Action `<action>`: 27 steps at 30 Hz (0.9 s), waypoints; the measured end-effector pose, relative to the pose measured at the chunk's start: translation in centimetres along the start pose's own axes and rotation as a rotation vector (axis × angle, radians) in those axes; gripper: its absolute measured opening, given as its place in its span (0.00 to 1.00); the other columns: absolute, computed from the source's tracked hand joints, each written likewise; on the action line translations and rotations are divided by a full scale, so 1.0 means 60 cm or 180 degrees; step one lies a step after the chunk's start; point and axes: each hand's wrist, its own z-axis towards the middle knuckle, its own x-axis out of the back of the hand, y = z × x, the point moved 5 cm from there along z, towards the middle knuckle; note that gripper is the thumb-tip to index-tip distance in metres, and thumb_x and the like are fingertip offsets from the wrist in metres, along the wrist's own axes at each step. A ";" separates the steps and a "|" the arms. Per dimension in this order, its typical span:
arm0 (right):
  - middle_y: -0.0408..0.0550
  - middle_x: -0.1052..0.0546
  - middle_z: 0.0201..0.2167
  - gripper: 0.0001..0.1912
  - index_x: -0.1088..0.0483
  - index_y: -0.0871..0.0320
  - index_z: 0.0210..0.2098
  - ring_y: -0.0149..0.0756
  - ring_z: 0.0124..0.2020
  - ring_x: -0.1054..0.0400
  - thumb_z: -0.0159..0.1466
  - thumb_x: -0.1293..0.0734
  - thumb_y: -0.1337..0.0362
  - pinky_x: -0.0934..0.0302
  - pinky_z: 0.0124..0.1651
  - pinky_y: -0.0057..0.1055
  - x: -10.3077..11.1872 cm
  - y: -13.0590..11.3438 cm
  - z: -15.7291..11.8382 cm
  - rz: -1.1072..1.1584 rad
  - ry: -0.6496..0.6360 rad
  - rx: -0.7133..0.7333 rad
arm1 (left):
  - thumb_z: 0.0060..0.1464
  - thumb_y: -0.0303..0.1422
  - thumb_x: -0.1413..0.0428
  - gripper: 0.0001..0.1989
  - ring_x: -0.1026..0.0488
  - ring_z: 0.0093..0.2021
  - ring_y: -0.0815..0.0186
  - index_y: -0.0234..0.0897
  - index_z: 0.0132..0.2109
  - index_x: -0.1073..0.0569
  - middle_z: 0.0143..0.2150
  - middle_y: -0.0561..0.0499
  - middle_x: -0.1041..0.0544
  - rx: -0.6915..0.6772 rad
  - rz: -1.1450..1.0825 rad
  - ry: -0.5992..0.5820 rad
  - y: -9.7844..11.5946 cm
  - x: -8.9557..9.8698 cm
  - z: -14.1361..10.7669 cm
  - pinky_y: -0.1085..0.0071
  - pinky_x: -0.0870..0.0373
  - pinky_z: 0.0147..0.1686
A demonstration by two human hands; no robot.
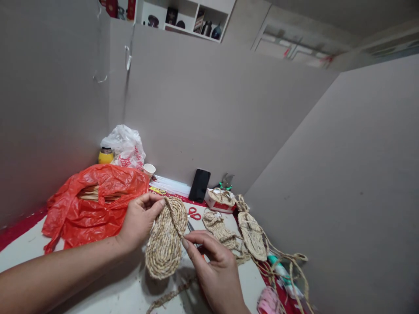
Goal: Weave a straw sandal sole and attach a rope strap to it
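A coiled straw-rope shoe sole (165,253) is held up over the white table, its wider end toward me. My left hand (140,220) pinches its far left edge between thumb and fingers. A strand of braided straw rope (174,219) lies slantwise across the sole's upper face. Closed on that strand at the sole's right edge is my right hand (212,266), thumb against forefinger. A loose length of rope (173,296) hangs or lies below, near my right wrist. Just beyond the sole are red-handled scissors (194,213), their blades partly hidden.
A red plastic bag (94,209) with flat straw-coloured pieces covers the left side. Woven straw soles (252,235) and trailing cords (297,270) lie on the right. A dark phone (199,185) leans against the back partition, beside green-handled pliers (226,182). A paper cup (149,169) stands behind the bag.
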 end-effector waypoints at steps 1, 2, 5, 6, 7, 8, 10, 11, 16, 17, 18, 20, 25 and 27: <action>0.47 0.24 0.29 0.06 0.26 0.56 0.30 0.36 0.31 0.29 0.62 0.35 0.66 0.36 0.33 0.28 0.000 -0.001 0.000 0.0034 0.0012 0.0021 | 0.42 0.36 0.36 0.10 0.30 0.29 0.69 0.33 0.29 0.25 0.27 0.53 0.24 0.0025 -0.0036 -0.0001 -0.001 0.000 0.001 0.74 0.33 0.32; 0.47 0.23 0.29 0.06 0.26 0.57 0.30 0.36 0.32 0.29 0.62 0.35 0.66 0.35 0.34 0.28 0.000 -0.001 -0.001 0.0054 0.0029 0.0031 | 0.42 0.36 0.36 0.10 0.30 0.28 0.69 0.33 0.29 0.25 0.27 0.53 0.24 0.0053 -0.0079 -0.0006 -0.002 0.000 0.001 0.74 0.33 0.32; 0.47 0.23 0.31 0.04 0.27 0.57 0.31 0.35 0.33 0.28 0.62 0.34 0.66 0.35 0.33 0.26 0.001 0.000 -0.001 0.0075 0.0083 -0.0004 | 0.41 0.37 0.36 0.11 0.31 0.28 0.70 0.33 0.29 0.25 0.26 0.54 0.25 0.0160 -0.0195 -0.0054 -0.007 0.000 0.003 0.75 0.35 0.31; 0.47 0.23 0.31 0.04 0.27 0.57 0.31 0.35 0.32 0.28 0.61 0.34 0.66 0.35 0.33 0.26 0.001 0.000 -0.002 0.0083 0.0101 -0.0035 | 0.41 0.37 0.35 0.12 0.31 0.27 0.70 0.33 0.29 0.25 0.25 0.54 0.25 0.0199 -0.0214 -0.0067 -0.009 0.000 0.004 0.75 0.35 0.30; 0.46 0.23 0.31 0.03 0.27 0.56 0.32 0.34 0.32 0.28 0.61 0.34 0.66 0.35 0.33 0.25 0.001 0.001 -0.002 0.0091 0.0117 -0.0069 | 0.41 0.37 0.35 0.12 0.32 0.27 0.70 0.33 0.29 0.25 0.25 0.54 0.25 0.0234 -0.0224 -0.0076 -0.010 0.000 0.004 0.75 0.35 0.30; 0.46 0.22 0.30 0.03 0.27 0.56 0.32 0.34 0.32 0.27 0.61 0.34 0.66 0.35 0.33 0.25 0.001 0.002 -0.003 0.0096 0.0125 -0.0101 | 0.40 0.38 0.35 0.13 0.32 0.26 0.70 0.33 0.29 0.26 0.25 0.54 0.26 0.0268 -0.0235 -0.0079 -0.012 0.000 0.004 0.75 0.35 0.29; 0.45 0.22 0.30 0.03 0.27 0.56 0.33 0.33 0.32 0.27 0.61 0.34 0.66 0.35 0.34 0.25 0.002 0.003 -0.004 0.0086 0.0151 -0.0126 | 0.40 0.38 0.35 0.13 0.32 0.25 0.70 0.32 0.29 0.26 0.24 0.54 0.26 0.0341 -0.0258 -0.0083 -0.014 0.000 0.004 0.75 0.36 0.28; 0.45 0.23 0.30 0.03 0.27 0.56 0.33 0.33 0.32 0.27 0.61 0.34 0.66 0.35 0.34 0.25 0.002 0.003 -0.004 0.0074 0.0168 -0.0114 | 0.39 0.38 0.35 0.14 0.32 0.25 0.70 0.32 0.29 0.26 0.24 0.54 0.26 0.0374 -0.0276 -0.0082 -0.014 0.000 0.004 0.75 0.35 0.27; 0.45 0.24 0.30 0.02 0.28 0.56 0.32 0.33 0.31 0.28 0.61 0.34 0.67 0.35 0.32 0.25 0.003 -0.002 -0.006 0.0075 0.0239 0.0068 | 0.39 0.39 0.35 0.14 0.32 0.24 0.71 0.33 0.30 0.25 0.24 0.55 0.26 0.0540 -0.0381 -0.0110 -0.021 -0.002 0.002 0.76 0.36 0.25; 0.45 0.24 0.30 0.02 0.28 0.56 0.32 0.33 0.31 0.29 0.61 0.34 0.67 0.35 0.32 0.25 0.004 -0.003 -0.005 0.0088 0.0266 0.0106 | 0.39 0.38 0.35 0.14 0.32 0.23 0.72 0.33 0.30 0.25 0.24 0.55 0.26 0.0594 -0.0398 -0.0128 -0.023 -0.002 0.002 0.77 0.37 0.25; 0.45 0.24 0.30 0.03 0.28 0.56 0.32 0.33 0.31 0.29 0.61 0.34 0.68 0.35 0.31 0.25 0.004 -0.004 -0.005 0.0103 0.0302 0.0133 | 0.39 0.38 0.35 0.14 0.32 0.23 0.72 0.34 0.30 0.25 0.24 0.56 0.26 0.0655 -0.0415 -0.0148 -0.026 -0.003 0.001 0.77 0.37 0.24; 0.46 0.24 0.30 0.03 0.28 0.57 0.31 0.34 0.31 0.29 0.60 0.34 0.68 0.35 0.32 0.25 0.004 -0.004 -0.004 0.0145 0.0359 0.0140 | 0.39 0.38 0.35 0.14 0.31 0.22 0.72 0.34 0.31 0.25 0.24 0.56 0.25 0.0791 -0.0448 -0.0178 -0.031 -0.004 0.000 0.78 0.37 0.24; 0.45 0.24 0.29 0.04 0.27 0.57 0.30 0.33 0.31 0.29 0.59 0.34 0.70 0.36 0.32 0.25 -0.008 0.016 -0.003 0.0422 0.0308 -0.0211 | 0.35 0.37 0.34 0.15 0.30 0.19 0.71 0.34 0.29 0.27 0.20 0.56 0.25 0.1238 -0.0645 -0.0164 -0.046 -0.009 -0.001 0.76 0.35 0.22; 0.45 0.23 0.29 0.03 0.27 0.58 0.30 0.33 0.31 0.29 0.58 0.34 0.70 0.36 0.32 0.25 -0.016 0.026 -0.005 0.0559 0.0310 -0.0427 | 0.33 0.36 0.33 0.15 0.30 0.19 0.70 0.34 0.28 0.28 0.20 0.56 0.24 0.1377 -0.0711 -0.0131 -0.051 -0.011 -0.002 0.75 0.34 0.22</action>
